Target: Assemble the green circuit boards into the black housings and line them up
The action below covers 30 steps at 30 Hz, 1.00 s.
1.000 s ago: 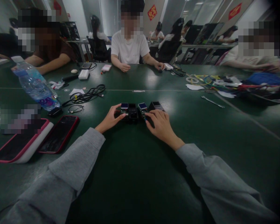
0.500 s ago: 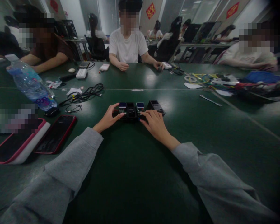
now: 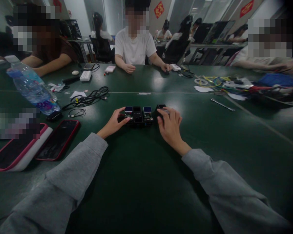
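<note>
A small black electronic device [image 3: 137, 117] with two little screens stands on the dark green table. My left hand [image 3: 114, 123] is closed on its left end, with the thumb in front and the fingers at the side. Just right of the device, my right hand [image 3: 170, 126] is over a separate black box [image 3: 160, 106], its thumb and fingers apart. The hand covers much of that box, and whether the fingertips touch it is hard to see.
On the left are a phone with a red edge [image 3: 58, 139], a pink-edged phone [image 3: 17, 151], water bottles [image 3: 35, 87] and black cables [image 3: 88, 99]. A wrench [image 3: 222, 104] and a heap of cables [image 3: 244, 85] lie right. A person [image 3: 135, 45] sits opposite; others sit around.
My right hand has left the right end of the two-screen device and moved right to the black box. The left hand keeps its hold.
</note>
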Each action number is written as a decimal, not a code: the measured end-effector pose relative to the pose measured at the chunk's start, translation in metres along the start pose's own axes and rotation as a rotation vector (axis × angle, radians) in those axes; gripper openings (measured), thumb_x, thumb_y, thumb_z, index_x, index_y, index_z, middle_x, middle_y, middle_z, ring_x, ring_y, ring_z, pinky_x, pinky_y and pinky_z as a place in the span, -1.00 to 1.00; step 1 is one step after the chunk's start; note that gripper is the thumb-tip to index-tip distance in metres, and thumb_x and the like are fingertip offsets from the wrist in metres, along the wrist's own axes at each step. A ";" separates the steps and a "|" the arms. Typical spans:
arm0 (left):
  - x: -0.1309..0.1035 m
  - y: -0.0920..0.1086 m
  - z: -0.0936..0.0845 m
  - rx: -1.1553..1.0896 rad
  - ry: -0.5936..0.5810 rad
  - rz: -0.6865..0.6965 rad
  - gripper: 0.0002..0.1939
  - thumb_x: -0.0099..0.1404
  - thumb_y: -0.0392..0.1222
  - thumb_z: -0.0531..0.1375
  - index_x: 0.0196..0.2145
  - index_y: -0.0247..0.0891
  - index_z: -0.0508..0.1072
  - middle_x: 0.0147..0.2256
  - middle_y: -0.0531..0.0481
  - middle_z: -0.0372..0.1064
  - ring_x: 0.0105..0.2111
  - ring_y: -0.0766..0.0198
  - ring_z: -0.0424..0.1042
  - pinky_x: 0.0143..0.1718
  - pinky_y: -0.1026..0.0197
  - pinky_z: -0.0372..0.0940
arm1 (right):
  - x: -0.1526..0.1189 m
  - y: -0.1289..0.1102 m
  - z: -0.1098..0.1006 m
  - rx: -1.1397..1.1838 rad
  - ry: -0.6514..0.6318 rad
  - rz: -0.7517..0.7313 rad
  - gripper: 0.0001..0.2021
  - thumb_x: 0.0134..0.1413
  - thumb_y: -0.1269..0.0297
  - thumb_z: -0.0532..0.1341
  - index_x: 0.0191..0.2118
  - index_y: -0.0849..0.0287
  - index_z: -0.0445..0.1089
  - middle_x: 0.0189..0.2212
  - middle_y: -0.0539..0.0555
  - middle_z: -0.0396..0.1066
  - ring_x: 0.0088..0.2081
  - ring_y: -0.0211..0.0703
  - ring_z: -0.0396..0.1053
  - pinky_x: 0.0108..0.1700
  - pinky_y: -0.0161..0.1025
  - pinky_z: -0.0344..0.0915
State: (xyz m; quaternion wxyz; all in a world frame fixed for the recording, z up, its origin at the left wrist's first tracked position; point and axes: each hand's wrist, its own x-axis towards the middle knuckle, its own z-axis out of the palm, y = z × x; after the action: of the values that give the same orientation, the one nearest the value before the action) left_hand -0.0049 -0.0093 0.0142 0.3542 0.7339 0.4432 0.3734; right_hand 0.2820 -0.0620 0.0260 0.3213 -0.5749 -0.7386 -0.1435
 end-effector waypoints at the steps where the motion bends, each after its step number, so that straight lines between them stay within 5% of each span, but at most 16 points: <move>1: 0.000 0.000 0.000 -0.001 -0.002 -0.001 -0.26 0.29 0.16 0.21 0.29 -0.19 0.12 0.26 -0.30 0.12 0.16 -0.08 0.29 0.18 -0.21 0.24 | 0.001 0.006 0.002 0.008 0.032 0.059 -0.63 0.38 0.18 -0.02 0.21 0.09 0.23 0.19 0.23 0.16 0.21 0.19 0.11 0.14 0.15 0.16; 9: 0.000 0.000 -0.001 -0.003 -0.010 -0.022 -0.25 0.29 0.16 0.22 0.30 -0.18 0.11 0.29 -0.29 0.08 0.18 -0.10 0.27 0.17 -0.19 0.25 | 0.002 0.027 0.015 0.261 -0.063 0.263 -0.52 0.30 0.18 0.01 0.24 0.31 0.20 0.16 0.37 0.25 0.12 0.17 0.32 0.12 0.14 0.32; 17: 0.002 -0.004 0.001 -0.019 0.001 0.030 -0.27 0.29 0.12 0.23 0.29 -0.21 0.13 0.24 -0.29 0.17 0.15 -0.04 0.32 0.18 -0.16 0.24 | -0.004 0.004 0.001 0.117 -0.168 0.181 -0.53 0.39 0.06 -0.07 0.24 0.16 0.29 0.24 0.30 0.22 0.15 0.22 0.32 0.06 0.18 0.39; 30: 0.001 0.000 0.000 -0.025 -0.012 0.011 -0.27 0.29 0.12 0.23 0.29 -0.19 0.12 0.26 -0.27 0.15 0.18 -0.03 0.29 0.20 -0.17 0.22 | -0.004 0.000 -0.002 0.062 -0.218 0.157 -0.47 0.42 0.04 -0.18 0.29 0.17 0.23 0.27 0.30 0.19 0.09 0.23 0.39 -0.05 0.15 0.46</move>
State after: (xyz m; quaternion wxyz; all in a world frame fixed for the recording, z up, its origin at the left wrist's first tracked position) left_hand -0.0048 -0.0087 0.0148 0.3638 0.7343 0.4322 0.3764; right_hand 0.2829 -0.0667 0.0249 0.2671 -0.6329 -0.7260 -0.0317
